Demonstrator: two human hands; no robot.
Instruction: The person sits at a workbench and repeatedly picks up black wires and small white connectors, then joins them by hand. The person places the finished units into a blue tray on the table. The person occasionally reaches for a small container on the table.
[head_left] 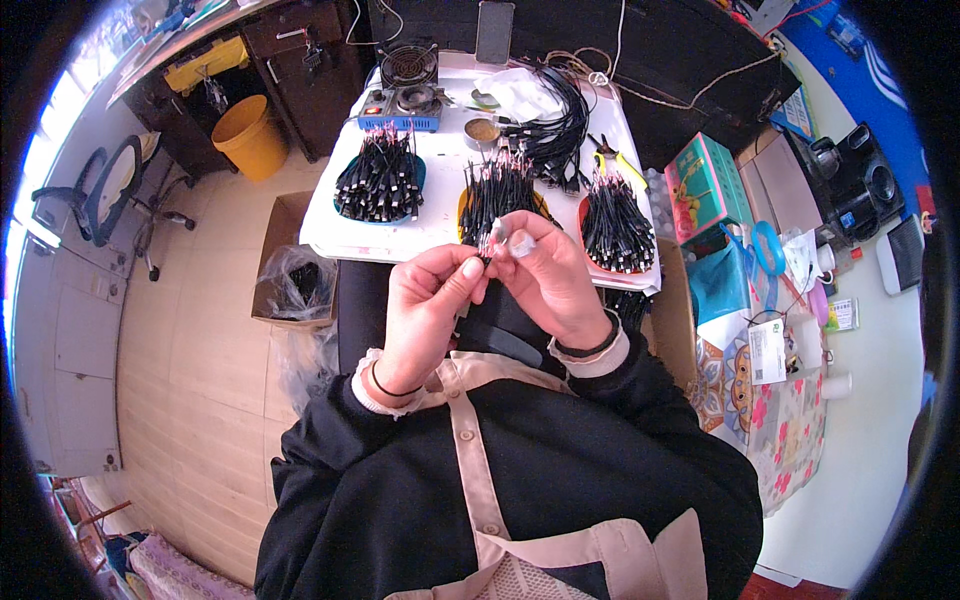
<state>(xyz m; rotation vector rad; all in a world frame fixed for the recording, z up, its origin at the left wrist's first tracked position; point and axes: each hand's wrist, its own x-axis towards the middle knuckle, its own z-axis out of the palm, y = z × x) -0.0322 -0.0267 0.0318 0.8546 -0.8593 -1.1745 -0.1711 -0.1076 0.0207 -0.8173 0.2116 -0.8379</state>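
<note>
1. White rectangular table [440,160]: beyond both hands.
2. Bundles of thin black cables: left bundle [380,190], beyond left hand; middle bundle [500,190], directly beyond the fingertips; right bundle [617,232], right of right hand.
3. Left hand [430,295] and right hand [548,278]: fingertips close together, each apparently pinching.
4. Small, slim, dark workpiece [487,261]: between the fingertips, mostly hidden.
5. Step, judged: fine handling of workpiece end. Next move calls for steady left pinch, light right-finger adjustment.

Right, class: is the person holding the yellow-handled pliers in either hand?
No, the yellow-handled pliers lie on the white table, apart from both the left hand and the right hand.
</note>
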